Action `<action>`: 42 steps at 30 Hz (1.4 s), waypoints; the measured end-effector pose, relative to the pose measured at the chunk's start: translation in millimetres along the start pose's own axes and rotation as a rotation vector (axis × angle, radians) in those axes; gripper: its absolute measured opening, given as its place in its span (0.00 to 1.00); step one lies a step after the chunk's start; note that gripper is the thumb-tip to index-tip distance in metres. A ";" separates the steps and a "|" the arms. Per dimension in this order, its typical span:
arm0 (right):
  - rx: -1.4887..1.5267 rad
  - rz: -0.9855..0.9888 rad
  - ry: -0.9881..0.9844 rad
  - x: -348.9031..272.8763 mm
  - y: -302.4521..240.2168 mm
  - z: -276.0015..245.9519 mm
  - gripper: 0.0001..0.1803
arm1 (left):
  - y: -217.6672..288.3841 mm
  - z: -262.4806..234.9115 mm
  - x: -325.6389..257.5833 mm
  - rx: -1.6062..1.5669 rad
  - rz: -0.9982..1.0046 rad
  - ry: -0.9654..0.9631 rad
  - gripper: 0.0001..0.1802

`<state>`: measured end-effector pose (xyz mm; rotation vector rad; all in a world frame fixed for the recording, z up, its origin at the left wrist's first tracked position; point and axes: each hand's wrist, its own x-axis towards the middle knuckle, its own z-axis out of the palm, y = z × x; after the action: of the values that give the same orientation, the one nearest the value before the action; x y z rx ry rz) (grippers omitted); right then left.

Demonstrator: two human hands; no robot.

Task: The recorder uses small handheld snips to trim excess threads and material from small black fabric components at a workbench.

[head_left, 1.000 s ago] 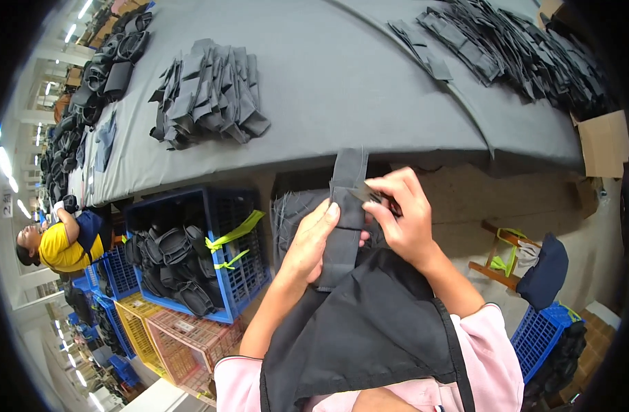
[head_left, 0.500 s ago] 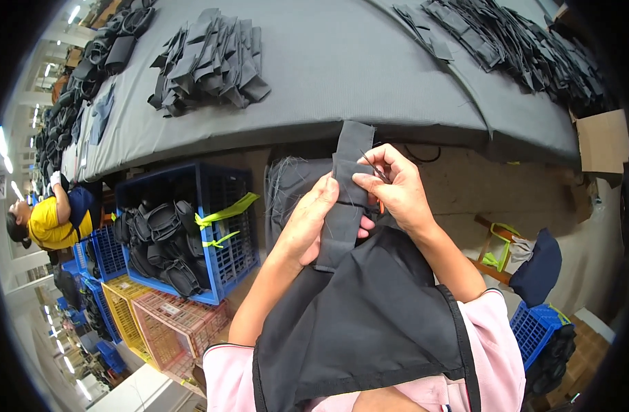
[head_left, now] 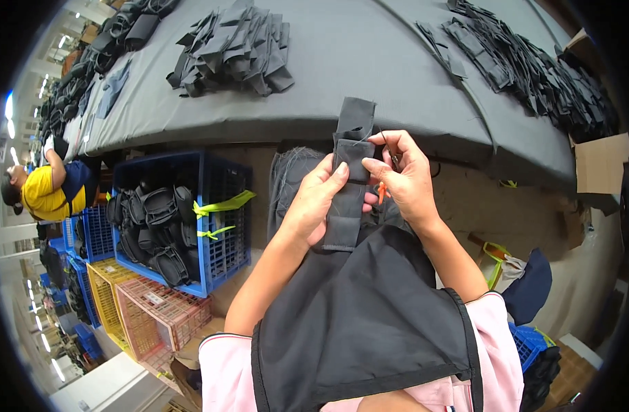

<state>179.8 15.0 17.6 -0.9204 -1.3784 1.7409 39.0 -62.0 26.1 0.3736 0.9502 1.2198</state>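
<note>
My left hand (head_left: 312,198) is closed around a dark grey sewn fabric strip (head_left: 347,214), thumb on its face and fingertips showing past its right edge. Loose threads lie on the strip, whose upper part is folded over near the table edge. In my right hand (head_left: 407,180) is a pair of small thread snips (head_left: 381,191), with an orange part below the palm and dark, thin metal by the fingers. The thumb and index finger of that hand pinch at the strip's right edge. Behind my hands hangs a dark cloth bundle (head_left: 287,182) with frayed threads.
A grey-covered table (head_left: 356,62) spans the far side, bearing a pile of fabric pieces (head_left: 235,48) and a longer heap (head_left: 527,69) at right. A blue crate (head_left: 204,240) of black pouches stands left, beside a pink crate (head_left: 160,312). A person in yellow (head_left: 47,192) works at far left.
My hands and the strip have shifted slightly up against the view. The strip's top is now more folded, its lower end shows clear of the apron, and the orange part shows more.
</note>
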 end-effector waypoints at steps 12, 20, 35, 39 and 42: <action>-0.714 -0.797 0.191 -9.7 22.7 3.6 0.25 | -21.0 5.0 -4.0 0.043 0.026 -0.012 0.26; -0.610 -0.718 0.026 -19.6 20.6 2.0 0.20 | -27.1 2.0 -2.3 0.021 0.006 0.081 0.22; -0.659 -0.488 0.030 9.6 -4.7 -1.6 0.09 | -13.5 -9.7 11.2 0.117 -0.011 0.026 0.20; -0.568 -0.392 -0.152 14.5 -13.2 0.6 0.16 | -4.5 -13.0 18.9 0.219 -0.016 0.028 0.15; -0.654 -0.266 -0.191 27.8 -5.4 -7.7 0.16 | -1.9 -19.3 26.4 0.324 -0.075 0.042 0.12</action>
<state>173.5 43.7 18.9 -0.8559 -2.1545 1.2093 26.1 -43.1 2.6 0.5647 1.1919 1.0091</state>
